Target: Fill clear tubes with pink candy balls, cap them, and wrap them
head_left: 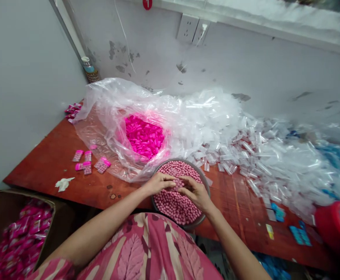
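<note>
Table [231, 206] space is mostly taken up by supplies, so by the look of it far more is left than done. Heaped along the wall and to the right, the clear boxes [254, 179] form the biggest stock; the ones near enough to make out look unfilled. Just left of that heap, a plastic bag [100, 101] lies with its mouth gaping over a bright pink mass of caps [145, 136], plenty remaining. Below the table's left end, a carton [57, 221] holds pink packets [27, 229]; whether these are finished goods I cannot tell. At the near edge, the bowl [207, 190] is well stocked with pink beads [176, 210]. Both hands are over it: the right hand [197, 192] has thumb and fingers curved around what seems to be one clear box of beads [176, 184], its outline blurred, while the left hand [160, 182] is narrow, fingertips at the other side, and whether it grips too I cannot tell. No cap shows on that piece, so I judge it part-way. Done, apparently, are just the few capped boxes [87, 168] left of the bag, bead-filled and lying loosely together. Smallest, a lone pink cap [93, 147] sits beside them.
</note>
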`<state>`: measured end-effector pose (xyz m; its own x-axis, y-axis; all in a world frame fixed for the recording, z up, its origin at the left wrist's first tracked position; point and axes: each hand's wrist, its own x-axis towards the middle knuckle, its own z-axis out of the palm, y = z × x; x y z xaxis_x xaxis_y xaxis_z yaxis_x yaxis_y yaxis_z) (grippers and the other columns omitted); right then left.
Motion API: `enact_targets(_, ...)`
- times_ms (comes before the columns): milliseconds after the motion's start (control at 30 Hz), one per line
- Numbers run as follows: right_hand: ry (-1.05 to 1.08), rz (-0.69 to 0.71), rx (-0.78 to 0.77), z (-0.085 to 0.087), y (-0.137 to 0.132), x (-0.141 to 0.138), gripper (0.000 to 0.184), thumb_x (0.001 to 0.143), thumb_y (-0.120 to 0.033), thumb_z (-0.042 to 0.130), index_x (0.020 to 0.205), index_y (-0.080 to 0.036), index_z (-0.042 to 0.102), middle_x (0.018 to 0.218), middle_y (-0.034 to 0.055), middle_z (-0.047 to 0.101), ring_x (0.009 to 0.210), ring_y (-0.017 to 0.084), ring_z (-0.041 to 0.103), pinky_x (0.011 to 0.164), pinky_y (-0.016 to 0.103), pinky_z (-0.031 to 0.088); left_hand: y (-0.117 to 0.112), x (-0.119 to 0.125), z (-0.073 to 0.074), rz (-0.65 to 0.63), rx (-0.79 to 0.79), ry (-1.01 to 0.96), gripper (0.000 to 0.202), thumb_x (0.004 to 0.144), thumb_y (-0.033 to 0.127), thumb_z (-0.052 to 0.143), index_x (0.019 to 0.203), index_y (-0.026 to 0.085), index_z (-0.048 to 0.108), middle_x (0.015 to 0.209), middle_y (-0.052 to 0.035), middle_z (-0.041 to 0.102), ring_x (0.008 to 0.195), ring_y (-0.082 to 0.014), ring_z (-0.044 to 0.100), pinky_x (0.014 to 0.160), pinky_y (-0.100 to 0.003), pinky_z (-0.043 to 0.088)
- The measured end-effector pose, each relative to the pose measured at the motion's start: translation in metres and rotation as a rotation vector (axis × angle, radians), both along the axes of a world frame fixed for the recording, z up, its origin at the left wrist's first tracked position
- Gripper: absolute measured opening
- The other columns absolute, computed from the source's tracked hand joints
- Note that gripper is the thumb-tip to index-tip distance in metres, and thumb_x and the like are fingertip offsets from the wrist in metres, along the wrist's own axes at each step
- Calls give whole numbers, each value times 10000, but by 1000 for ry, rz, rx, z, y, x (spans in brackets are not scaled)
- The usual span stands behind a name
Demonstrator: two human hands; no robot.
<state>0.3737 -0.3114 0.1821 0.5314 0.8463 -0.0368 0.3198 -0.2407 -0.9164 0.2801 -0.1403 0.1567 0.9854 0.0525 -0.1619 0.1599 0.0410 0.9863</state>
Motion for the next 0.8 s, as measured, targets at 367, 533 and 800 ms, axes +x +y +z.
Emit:
enact_targets(367, 109, -88, -42, -8, 5, 2, 161, 776, -334, 552, 846, -189, 560, 641, -15, 577, 575, 131, 598, 546, 253, 511, 8, 5, -4, 99, -116, 40, 335, 688, 319, 613, 955, 125, 668, 806, -59, 696, 675, -162, 598, 643, -269, 454)
enact_targets(533, -180, -71, -172, -24, 5, 21, 248, 763, -379, 547, 917, -193, 602, 808, 46, 658, 705, 180, 625, 655, 318, 512, 12, 0, -7, 212, -210, 72, 339, 664, 330, 645, 934, 127, 670, 789, -45, 676, 673, -141, 572, 662, -271, 450)
enact_targets(800, -478, -12, -307, -28, 110, 56, 239, 832, -299, 441, 958, -199, 617, 961, 41, 663, 890, 163, 602, 806, 262, 440, 36, -30, -11, 366, -595, 138, 346, 684, 337, 652, 971, 144, 642, 853, -68, 641, 714, -131, 577, 686, -262, 464)
